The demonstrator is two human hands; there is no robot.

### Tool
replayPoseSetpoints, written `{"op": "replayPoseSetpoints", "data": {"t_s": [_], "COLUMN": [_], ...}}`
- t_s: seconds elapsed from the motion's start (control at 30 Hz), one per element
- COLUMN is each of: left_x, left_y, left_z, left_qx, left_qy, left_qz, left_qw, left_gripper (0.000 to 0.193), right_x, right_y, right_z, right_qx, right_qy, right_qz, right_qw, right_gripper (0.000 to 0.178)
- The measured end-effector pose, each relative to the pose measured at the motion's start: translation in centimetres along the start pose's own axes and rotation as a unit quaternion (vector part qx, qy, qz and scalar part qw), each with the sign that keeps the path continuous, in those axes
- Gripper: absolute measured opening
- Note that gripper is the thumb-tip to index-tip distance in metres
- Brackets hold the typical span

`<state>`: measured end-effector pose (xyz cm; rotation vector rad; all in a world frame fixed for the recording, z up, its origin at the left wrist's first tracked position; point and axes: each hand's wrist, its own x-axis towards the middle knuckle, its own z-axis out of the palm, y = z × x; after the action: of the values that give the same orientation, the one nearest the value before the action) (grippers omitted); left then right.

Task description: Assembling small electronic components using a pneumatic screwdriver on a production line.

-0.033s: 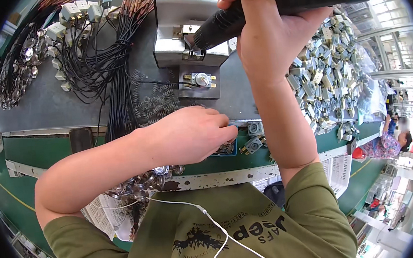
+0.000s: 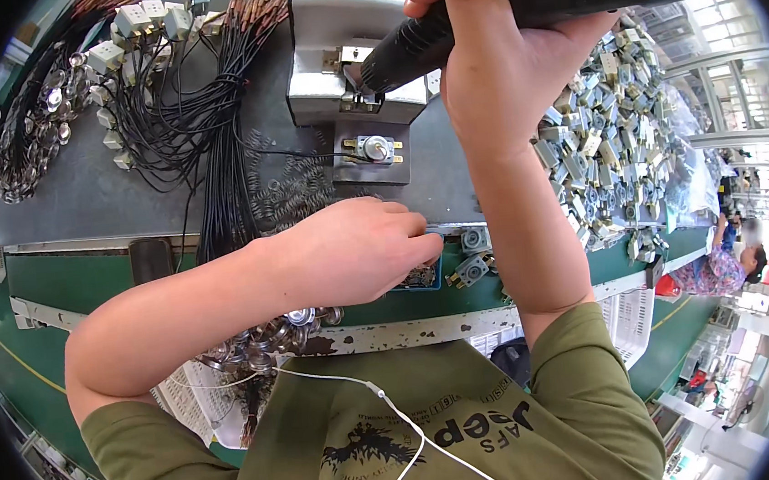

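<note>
My right hand [image 2: 498, 75] is wrapped round a black electric screwdriver [image 2: 409, 53], which lies at a slant. The screwdriver's nose points down-left into a white metal fixture [image 2: 314, 83], where a small part with brass terminals [image 2: 353, 54] sits. My left hand [image 2: 362, 246] is curled over a small blue tray [image 2: 441, 259] of tiny metal pieces at the bench's near side. Its fingertips are mostly hidden, so what they pinch, if anything, does not show. Between the hands, a round-topped switch-like part [image 2: 376, 148] with brass tabs rests on a grey block [image 2: 370, 174], a black wire running to it.
Bundled black cables [image 2: 221, 154] with white connectors [image 2: 132, 22] spread over the left side. Loose springs [image 2: 293, 184] lie beside the block. A heap of small metal-and-plastic parts [image 2: 609, 138] covers the right. Round silver parts [image 2: 270, 337] pile below my left forearm. Another person [image 2: 725, 270] sits far right.
</note>
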<state>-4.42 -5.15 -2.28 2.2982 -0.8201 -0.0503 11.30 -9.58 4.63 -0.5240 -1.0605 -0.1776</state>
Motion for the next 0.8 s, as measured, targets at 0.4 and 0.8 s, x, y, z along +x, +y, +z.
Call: {"op": "replayPoseSetpoints", "data": {"t_s": [0.4,0.8], "left_x": [-1.0,-2.5], "left_y": [-0.1,-1.2], "left_z": [-1.0,-4.4], "left_qx": [0.024,0.111], "left_qy": [0.021,0.181], "left_qz": [-0.013,-0.109], "left_qw": [0.999,0.971], "left_gripper": [0.012,0.005], "right_x": [0.8,5.8], "right_y": [-2.4,-1.5], "right_z": [1.8,-0.1], "right_qx": [-0.234,-0.258], "right_qy": [-0.007,-0.353], "right_qz": [0.213,0.259], "right_qw": [0.949,0.861], "right_gripper": [0.050,0.072]}}
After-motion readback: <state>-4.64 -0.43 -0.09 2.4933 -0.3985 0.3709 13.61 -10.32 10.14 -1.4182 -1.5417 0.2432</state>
